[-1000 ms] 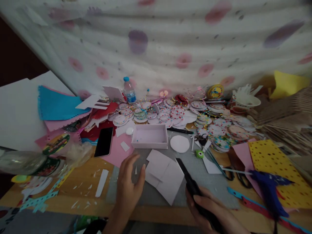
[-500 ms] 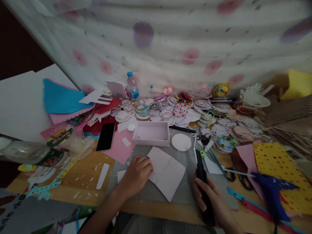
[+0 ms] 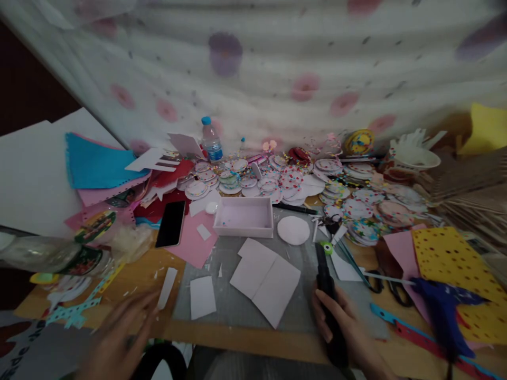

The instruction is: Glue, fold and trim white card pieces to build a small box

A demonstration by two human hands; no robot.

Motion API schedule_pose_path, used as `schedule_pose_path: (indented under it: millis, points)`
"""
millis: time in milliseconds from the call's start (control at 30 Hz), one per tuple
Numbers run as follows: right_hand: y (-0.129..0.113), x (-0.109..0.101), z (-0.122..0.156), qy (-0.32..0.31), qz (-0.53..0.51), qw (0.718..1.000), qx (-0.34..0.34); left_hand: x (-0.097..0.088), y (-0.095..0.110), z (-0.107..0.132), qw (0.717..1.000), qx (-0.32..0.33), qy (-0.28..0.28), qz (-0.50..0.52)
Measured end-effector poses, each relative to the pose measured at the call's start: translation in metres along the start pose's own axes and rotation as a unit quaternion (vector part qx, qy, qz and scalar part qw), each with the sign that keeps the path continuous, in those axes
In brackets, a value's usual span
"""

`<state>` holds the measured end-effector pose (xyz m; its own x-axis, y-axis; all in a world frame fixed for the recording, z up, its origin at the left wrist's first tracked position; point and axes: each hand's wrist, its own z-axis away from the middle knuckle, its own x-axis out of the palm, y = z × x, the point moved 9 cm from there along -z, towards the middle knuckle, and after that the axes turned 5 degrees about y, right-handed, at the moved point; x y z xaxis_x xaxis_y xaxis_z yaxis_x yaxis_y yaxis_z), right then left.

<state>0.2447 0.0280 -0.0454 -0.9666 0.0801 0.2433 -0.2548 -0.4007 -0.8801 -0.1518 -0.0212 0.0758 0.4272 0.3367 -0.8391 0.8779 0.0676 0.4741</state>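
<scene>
My right hand (image 3: 336,322) is wrapped round a black utility knife (image 3: 328,295), which points away from me at the right of the cutting mat. No bare blade shows at its tip. My left hand (image 3: 122,332), blurred by motion, is over the table's front edge at the left, its fingers stretched out and apart with nothing visible in them. A creased white card (image 3: 267,279) lies on the grey cutting mat (image 3: 237,316) between the hands. Nearer the left hand are a small white rectangle (image 3: 203,297) and a white strip (image 3: 167,287).
Behind the card stand an open white box (image 3: 243,217) and a white disc (image 3: 293,230). A phone (image 3: 170,224) lies on the left. Several stacks of decorated discs (image 3: 269,186) fill the back. Scissors (image 3: 398,293) and a blue glue gun (image 3: 443,311) lie at right.
My left hand has left the white card and moved left toward the table's front edge, uncovering the small white rectangle. The knife's blade, visible before, no longer shows; my right hand stays in place.
</scene>
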Motion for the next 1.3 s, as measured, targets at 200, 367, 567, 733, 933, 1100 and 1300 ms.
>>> schedule_pose_path:
  millis: [200, 367, 567, 733, 933, 1100, 1300]
  points:
    - [-0.015, -0.001, -0.001, 0.097, 0.115, 0.987, -0.055, 0.123, 0.092, -0.017, 0.962, -0.047, -0.163, 0.215]
    - [-0.012, 0.003, -0.004, 0.130, 0.110, 0.984, -0.050, 0.152, 0.099, -0.019, 0.964, -0.068, -0.140, 0.216]
    - [-0.011, 0.003, -0.008, 0.124, 0.132, 0.982, -0.058, 0.158, 0.086, -0.022, 0.931, -0.163, -0.159, 0.284]
    - [-0.002, 0.013, -0.005, 0.086, 0.125, 0.988, -0.040, 0.158, 0.083, -0.028, 0.882, -0.223, -0.148, 0.388]
    - [-0.017, 0.017, -0.004, 0.099, 0.146, 0.983, -0.045, 0.149, 0.100, -0.045, 0.832, -0.208, -0.226, 0.462]
    - [-0.032, 0.036, -0.003, 0.075, 0.119, 0.990, -0.034, 0.149, 0.113, -0.055, 0.793, -0.238, -0.247, 0.504]
    - [-0.026, 0.041, 0.001, 0.107, -0.044, 0.993, 0.006, 0.152, 0.128, -0.032, 0.764, -0.229, -0.306, 0.520]
